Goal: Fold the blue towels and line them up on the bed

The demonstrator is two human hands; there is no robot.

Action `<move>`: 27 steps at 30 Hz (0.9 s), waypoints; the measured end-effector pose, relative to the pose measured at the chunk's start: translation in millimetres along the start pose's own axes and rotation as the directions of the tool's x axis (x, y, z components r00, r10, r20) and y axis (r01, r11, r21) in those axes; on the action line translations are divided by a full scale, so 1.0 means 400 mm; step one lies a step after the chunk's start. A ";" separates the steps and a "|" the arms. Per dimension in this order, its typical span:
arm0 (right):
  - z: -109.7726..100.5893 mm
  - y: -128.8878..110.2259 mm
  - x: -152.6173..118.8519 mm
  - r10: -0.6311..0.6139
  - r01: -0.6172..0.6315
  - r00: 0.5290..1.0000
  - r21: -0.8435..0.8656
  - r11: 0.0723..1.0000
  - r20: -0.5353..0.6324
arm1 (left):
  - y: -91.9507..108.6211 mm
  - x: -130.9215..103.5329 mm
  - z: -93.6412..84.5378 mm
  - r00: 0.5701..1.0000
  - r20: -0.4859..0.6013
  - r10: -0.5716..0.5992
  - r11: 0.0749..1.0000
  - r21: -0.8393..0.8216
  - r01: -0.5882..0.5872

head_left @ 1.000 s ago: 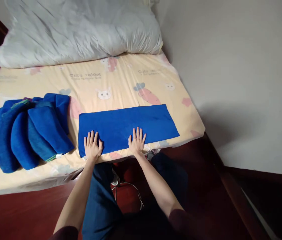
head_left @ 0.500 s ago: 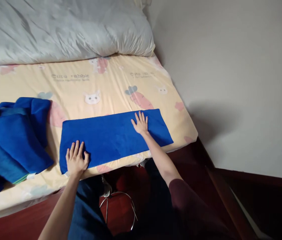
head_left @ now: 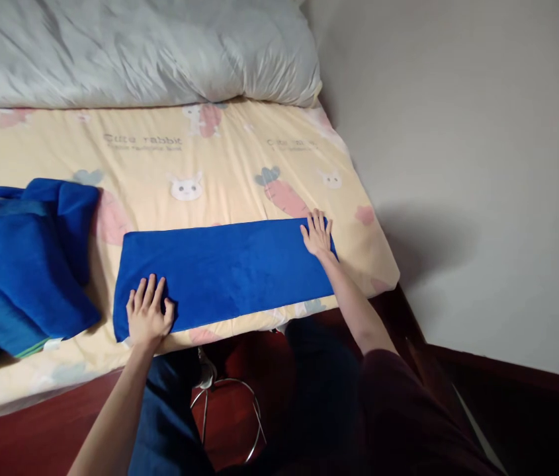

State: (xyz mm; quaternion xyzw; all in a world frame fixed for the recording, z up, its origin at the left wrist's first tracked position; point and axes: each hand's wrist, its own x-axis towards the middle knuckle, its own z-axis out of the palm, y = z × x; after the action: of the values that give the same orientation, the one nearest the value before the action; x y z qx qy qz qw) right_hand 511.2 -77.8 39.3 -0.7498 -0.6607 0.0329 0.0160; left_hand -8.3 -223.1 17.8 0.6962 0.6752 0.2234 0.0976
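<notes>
A blue towel [head_left: 239, 271], folded into a long flat rectangle, lies along the front edge of the bed. My left hand [head_left: 150, 311] rests on its near left part, palm down with the fingers spread. At the towel's far right corner, my right hand [head_left: 317, 235] presses flat, fingers apart, the fingertips around the edge. Neither hand grips the cloth. To the left lies a loose heap of blue towels [head_left: 26, 264] with green striped edging and a white tag, apart from my left hand.
The bed has a yellow sheet [head_left: 224, 172] printed with rabbits and carrots. A grey-white quilt [head_left: 160, 53] is bunched along the back. A pale wall [head_left: 482, 165] stands to the right. Below, a white cable [head_left: 257, 410] loops on the dark red floor [head_left: 51, 430].
My right hand has slid right across the towel, from its upper middle-right to the far right corner. My left hand has stayed at the left end. The view has shifted slightly.
</notes>
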 end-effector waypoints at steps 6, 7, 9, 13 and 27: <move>0.011 0.090 -0.285 -0.050 0.053 0.992 -0.023 0.998 0.116 | 0.000 0.001 -0.004 0.999 0.047 -0.014 1.000 0.018 0.013; 0.005 0.125 -0.309 0.026 -0.023 0.991 -0.027 0.999 0.128 | 0.003 0.001 -0.008 0.999 0.050 -0.016 1.000 0.027 0.015; -0.015 0.182 -0.347 0.154 -0.151 0.977 -0.029 0.988 0.149 | 0.011 0.000 -0.018 0.998 0.056 -0.018 0.999 0.049 0.015; -0.058 0.177 -0.503 0.165 -0.166 0.985 0.029 0.986 0.046 | 0.030 -0.002 -0.041 0.998 0.065 0.011 0.998 0.061 -0.015; 0.049 -0.049 -1.206 0.418 -0.392 0.905 0.225 0.892 -0.080 | 0.066 -0.379 -0.095 0.989 0.142 0.031 0.985 0.163 -0.054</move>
State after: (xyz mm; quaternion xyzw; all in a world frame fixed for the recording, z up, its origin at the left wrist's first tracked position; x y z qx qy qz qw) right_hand 430.3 -554.0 34.6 -0.8660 -0.4803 0.0555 0.1274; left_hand 0.4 -380.2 35.5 0.7301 0.6680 0.1190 0.0810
